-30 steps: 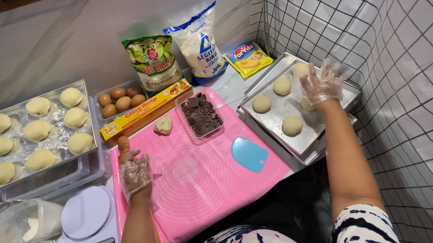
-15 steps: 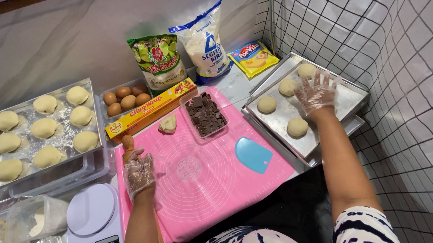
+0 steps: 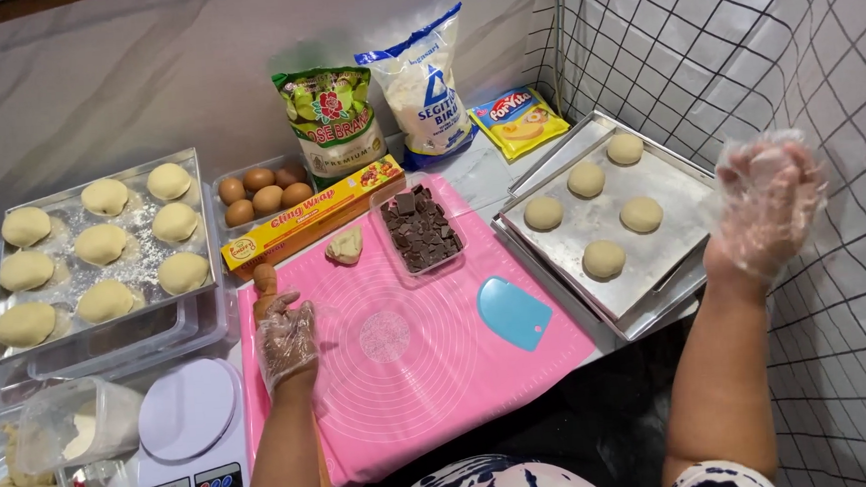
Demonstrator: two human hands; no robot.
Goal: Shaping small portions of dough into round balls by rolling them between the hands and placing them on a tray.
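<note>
Right hand (image 3: 766,208): I am lifting it gloved and empty, fingers loosely spread, over the right edge of the steel tray (image 3: 670,184), beside the wire grid wall (image 3: 793,61).
Left hand (image 3: 287,338): I am resting it, also gloved, on the left edge of the pink mat (image 3: 411,375), fingers curled over the wooden rolling pin (image 3: 265,281); whether I am really gripping it I cannot tell.
Dough balls (image 3: 604,258): five are sitting well apart on the steel tray, none touching.
Doing it well: I am judging that rounds need to stay spaced so they do not merge, and that my glove should come away clean, without dragging a ball sideways.
Small dough piece (image 3: 345,245): it is lying at the top of the mat, just beside the tub of chocolate chunks (image 3: 420,232).
Scraper (image 3: 513,312): the blue one is lying flat on the mat, near the tray.
Surface: the mat is covering a crowded counter, with a floured tray of filled rounds (image 3: 102,244) to the left, a white scale (image 3: 189,429) below it, and eggs (image 3: 265,192), a wrap box (image 3: 311,219) and flour bags (image 3: 423,84) standing behind.
Room: a pale marbled wall is running behind everything.
</note>
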